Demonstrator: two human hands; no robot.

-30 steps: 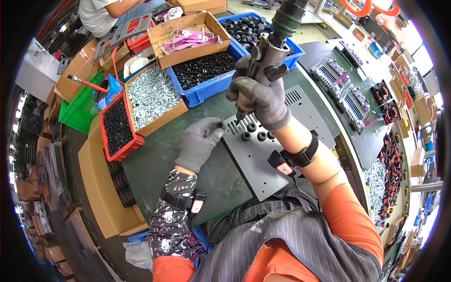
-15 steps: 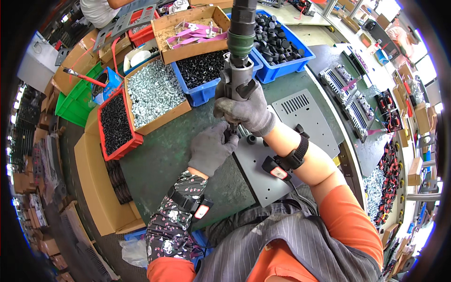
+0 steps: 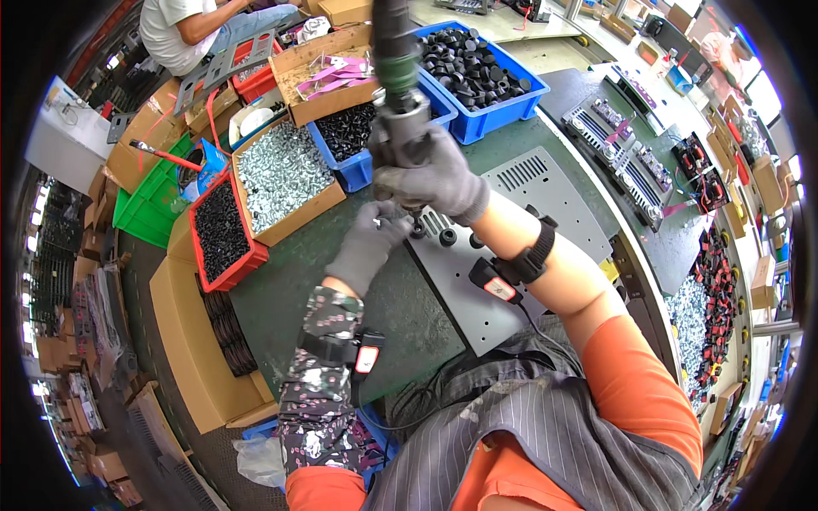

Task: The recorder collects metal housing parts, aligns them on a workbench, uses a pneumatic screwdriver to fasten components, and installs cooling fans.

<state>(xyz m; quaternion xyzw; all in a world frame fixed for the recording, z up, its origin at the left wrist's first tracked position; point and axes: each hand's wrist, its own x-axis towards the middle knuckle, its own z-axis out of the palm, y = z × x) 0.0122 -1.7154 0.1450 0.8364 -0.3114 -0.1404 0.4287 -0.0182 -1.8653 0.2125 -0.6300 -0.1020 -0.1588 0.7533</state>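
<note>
Driver [image 3: 400, 128] – probably heavy, stiff, best gripped round its body – wrapped by right hand [image 3: 439, 180] by grey plate's [image 3: 562, 209] left corner; left hand [image 3: 368, 247] beside that corner, cannot tell if holding.

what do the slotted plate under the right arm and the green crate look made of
Slotted plate: probably sheet metal, matte grey, judging by thin edges and clean-cut slots; painted or bare is unclear. Green crate: likely plastic, slightly glossy, by its even colour.
</note>
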